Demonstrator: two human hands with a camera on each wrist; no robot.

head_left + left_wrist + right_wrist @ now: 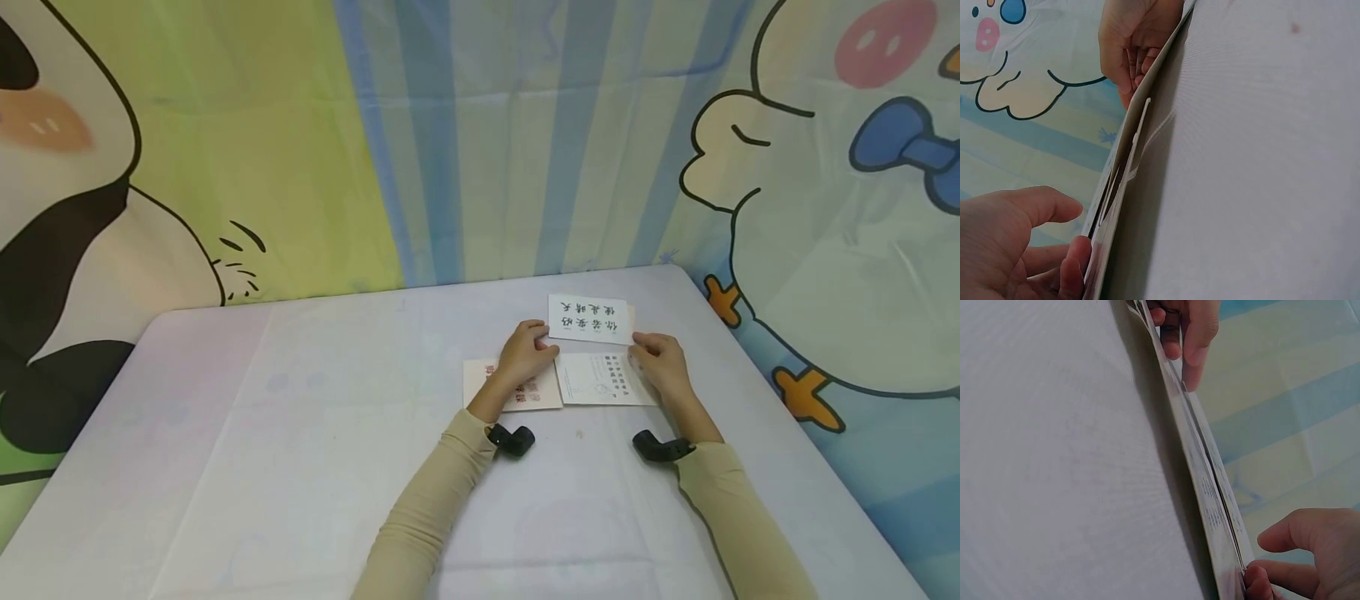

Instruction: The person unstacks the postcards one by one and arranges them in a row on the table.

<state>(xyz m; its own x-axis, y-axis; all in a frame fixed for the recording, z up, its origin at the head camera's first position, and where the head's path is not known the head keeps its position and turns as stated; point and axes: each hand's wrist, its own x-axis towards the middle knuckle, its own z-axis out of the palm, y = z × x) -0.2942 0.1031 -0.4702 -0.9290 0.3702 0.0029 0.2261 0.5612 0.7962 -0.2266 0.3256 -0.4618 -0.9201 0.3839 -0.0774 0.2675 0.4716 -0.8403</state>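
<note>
Head view: my left hand (523, 355), right hand (663, 362) spread, flanking far Chinese-text card (588, 319); likely aligning; next calls for withdrawal.

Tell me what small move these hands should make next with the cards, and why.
Perhaps square the upper printed card over whatever its neighbouring beige edge belongs to: that edge peeks out at the card's right end, and the left hand and right hand are near opposite ends.

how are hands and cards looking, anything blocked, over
Left hand, right hand at near corners of far white card. Exact grip unclear. Left hand partly covers red-printed card.
</note>
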